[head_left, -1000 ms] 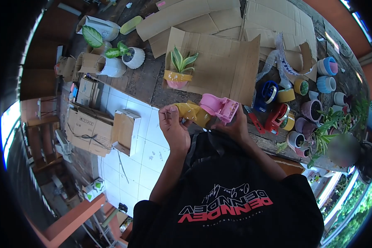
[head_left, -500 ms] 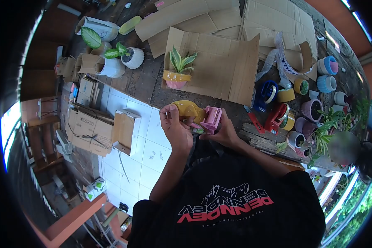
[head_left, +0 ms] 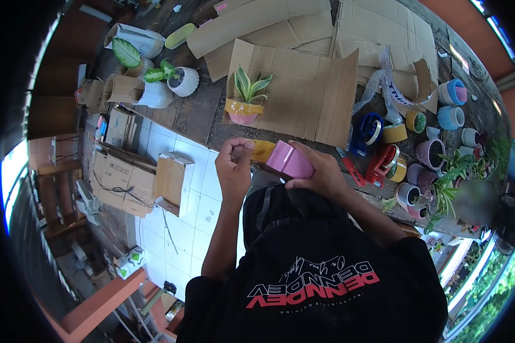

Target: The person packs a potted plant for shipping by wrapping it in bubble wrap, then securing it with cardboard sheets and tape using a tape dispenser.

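The dispenser (head_left: 292, 160) has turned, long axis ten-to-four, rounded end toward four o'clock; right hand (head_left: 325, 174) clasps it, left hand (head_left: 233, 163) pinches tape (head_left: 262, 151).

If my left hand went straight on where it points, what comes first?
Likely the pink pot with the plant, though how high your left hand sits is unclear.

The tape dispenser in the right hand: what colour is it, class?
The tape dispenser is pink, seen best in the head view.

Black T-shirt (head_left: 377, 308), short sleeves (head_left: 422, 268), front lettering (head_left: 312, 288) red and white, partly outlined.
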{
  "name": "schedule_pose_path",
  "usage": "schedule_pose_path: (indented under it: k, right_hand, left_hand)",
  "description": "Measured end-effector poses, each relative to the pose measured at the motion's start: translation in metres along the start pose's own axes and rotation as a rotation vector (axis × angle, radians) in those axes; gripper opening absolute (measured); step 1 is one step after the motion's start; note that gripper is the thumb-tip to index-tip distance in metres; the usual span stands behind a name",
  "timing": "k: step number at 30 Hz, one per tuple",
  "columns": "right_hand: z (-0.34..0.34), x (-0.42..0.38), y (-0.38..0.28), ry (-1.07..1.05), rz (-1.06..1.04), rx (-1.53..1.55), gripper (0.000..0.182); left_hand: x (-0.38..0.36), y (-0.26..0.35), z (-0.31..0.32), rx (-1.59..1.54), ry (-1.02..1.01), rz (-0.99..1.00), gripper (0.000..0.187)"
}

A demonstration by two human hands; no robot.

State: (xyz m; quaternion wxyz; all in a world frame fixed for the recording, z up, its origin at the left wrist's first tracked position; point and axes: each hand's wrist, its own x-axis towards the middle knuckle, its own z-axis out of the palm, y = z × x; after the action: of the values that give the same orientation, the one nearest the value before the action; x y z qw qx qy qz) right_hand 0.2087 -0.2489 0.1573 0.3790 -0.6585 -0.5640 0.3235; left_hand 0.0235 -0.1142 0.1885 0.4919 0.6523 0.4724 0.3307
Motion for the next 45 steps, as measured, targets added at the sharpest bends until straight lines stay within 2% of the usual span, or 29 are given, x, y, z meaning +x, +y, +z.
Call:
schedule_pose_path:
  k: [4,6,8,9,12,13,16,21,24,28,30,33,35,36,37,40,41,44,45]
  right_hand:
    - [0.004,0.006,-0.005,-0.046,0.115,-0.08,0.093]
    - [0.001,0.011,-0.007,-0.124,0.2,-0.081,0.097]
    - [0.004,0.011,-0.001,-0.16,0.163,-0.113,0.097]
    - [0.006,0.011,0.003,-0.178,0.146,-0.13,0.096]
    - [0.01,0.016,0.011,-0.308,0.353,0.062,0.091]
    - [0.011,0.016,0.012,-0.289,0.355,0.069,0.09]
    - [0.017,0.005,0.017,-0.228,0.358,0.113,0.085]
    - [0.041,-0.008,0.037,-0.12,0.324,0.39,0.074]
    - [0.05,-0.012,0.033,-0.18,0.514,0.613,0.066]
    - [0.053,-0.009,0.026,-0.232,0.639,0.76,0.063]
    - [0.052,-0.009,0.021,-0.236,0.681,0.801,0.061]
    - [0.05,-0.01,0.067,-0.24,0.935,1.175,0.061]
    - [0.053,-0.019,0.077,-0.067,0.841,0.899,0.06]
    - [0.054,-0.015,0.081,0.005,0.781,0.754,0.06]
    - [0.049,-0.016,0.066,0.007,0.698,0.735,0.062]
    - [0.058,-0.013,0.06,0.066,0.35,0.1,0.059]
    - [0.065,-0.01,0.055,0.092,0.356,-0.044,0.062]
    - [0.092,-0.005,0.09,0.184,0.009,-0.315,0.066]
    - [0.097,-0.003,0.098,0.13,0.008,-0.396,0.071]
  left_hand:
    - [-0.016,0.009,0.014,0.035,-0.142,-0.016,0.012]
    - [-0.021,0.011,0.019,0.051,-0.183,0.063,0.01]
    - [-0.024,0.008,0.025,0.042,-0.2,0.128,0.01]
    - [-0.025,0.01,0.027,0.041,-0.219,0.078,0.01]
    - [-0.03,-0.001,0.033,0.152,-0.286,0.181,0.011]
    - [-0.032,-0.002,0.035,0.166,-0.279,0.186,0.008]
    - [-0.033,0.009,0.029,0.54,-0.188,0.401,0.006]
    - [-0.038,-0.011,0.029,0.362,-0.293,0.352,0.004]
    - [-0.039,-0.017,0.029,0.316,-0.31,0.387,0.003]
    - [-0.041,-0.023,0.025,0.269,-0.293,0.376,0.004]
    - [-0.037,-0.025,0.019,0.259,-0.354,0.376,0.002]
    - [-0.046,-0.011,0.015,0.104,-0.496,0.293,0.004]
    - [-0.054,0.011,0.011,0.028,-0.562,0.264,0.013]
    - [-0.047,0.007,0.012,0.0,-0.47,0.213,0.012]
    - [-0.042,0.0,0.011,-0.026,-0.387,0.146,0.012]
    - [-0.029,-0.038,0.005,-0.288,-0.172,-0.128,0.013]
    - [-0.027,-0.052,0.002,-0.303,-0.119,-0.159,0.015]
    - [-0.029,-0.089,0.001,-0.251,-0.062,-0.202,0.022]
    - [-0.028,-0.107,0.001,-0.176,-0.078,-0.24,0.027]
